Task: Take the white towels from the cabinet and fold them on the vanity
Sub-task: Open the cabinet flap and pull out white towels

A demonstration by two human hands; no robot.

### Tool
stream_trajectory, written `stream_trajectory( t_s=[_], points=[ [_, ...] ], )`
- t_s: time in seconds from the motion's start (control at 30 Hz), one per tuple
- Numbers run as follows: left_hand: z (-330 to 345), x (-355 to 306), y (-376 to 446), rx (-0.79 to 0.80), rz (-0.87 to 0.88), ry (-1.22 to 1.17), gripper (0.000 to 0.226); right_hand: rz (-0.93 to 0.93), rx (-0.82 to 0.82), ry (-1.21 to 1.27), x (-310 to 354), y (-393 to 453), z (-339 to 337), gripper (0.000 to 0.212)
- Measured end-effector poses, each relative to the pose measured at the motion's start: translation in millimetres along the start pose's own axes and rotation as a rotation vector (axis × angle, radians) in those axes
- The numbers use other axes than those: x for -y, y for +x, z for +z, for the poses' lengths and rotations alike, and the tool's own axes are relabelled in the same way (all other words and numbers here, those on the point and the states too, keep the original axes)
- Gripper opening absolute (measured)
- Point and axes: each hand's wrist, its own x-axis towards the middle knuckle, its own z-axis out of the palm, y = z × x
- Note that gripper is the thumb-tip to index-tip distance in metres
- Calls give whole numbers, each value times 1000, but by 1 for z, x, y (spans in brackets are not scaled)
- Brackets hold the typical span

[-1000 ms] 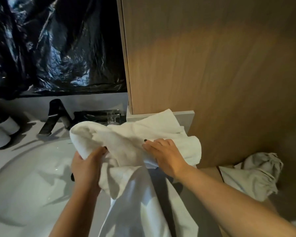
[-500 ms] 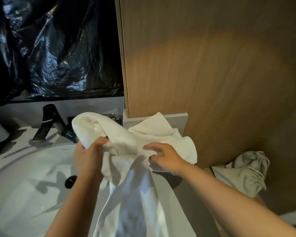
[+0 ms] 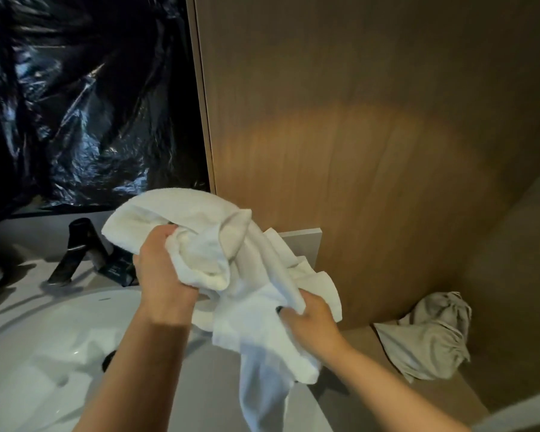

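A crumpled white towel (image 3: 243, 275) hangs in the air above the vanity (image 3: 340, 410), bunched between both hands. My left hand (image 3: 162, 275) grips its upper left part, with a fold spilling over my fingers. My right hand (image 3: 309, 322) grips a lower right portion, and a long tail of the towel trails down past the vanity's front. A second pale crumpled cloth (image 3: 430, 335) lies on the wooden ledge at the right, against the cabinet wall.
A white basin (image 3: 44, 353) sits at the lower left with a black faucet (image 3: 75, 254) behind it. A dark packet (image 3: 119, 266) lies by the faucet. Black plastic sheeting (image 3: 75, 104) covers the wall above. A tall wooden cabinet panel (image 3: 356, 120) stands straight ahead.
Both hands have lifted the towel off the vanity and bunched it. My left hand rose; my right hand dropped lower and closed on the towel.
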Motion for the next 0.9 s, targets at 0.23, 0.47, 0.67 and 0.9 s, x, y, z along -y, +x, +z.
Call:
stream_trajectory(
  t_s=[0.23,0.47,0.67,0.9],
  points=[
    [-6,2,7,-216,571,226,98,76,-313,435,72,43,-86,20],
    [-25,19,29,292,1221,1293,74,-472,-321,-63,80,51,-79,43],
    [-60,81,42,762,882,1682,97,-580,162,-781,15,63,-35,76],
    [-77,110,60,778,904,1847,96,-561,163,-804,-38,77,1,87]
  ],
)
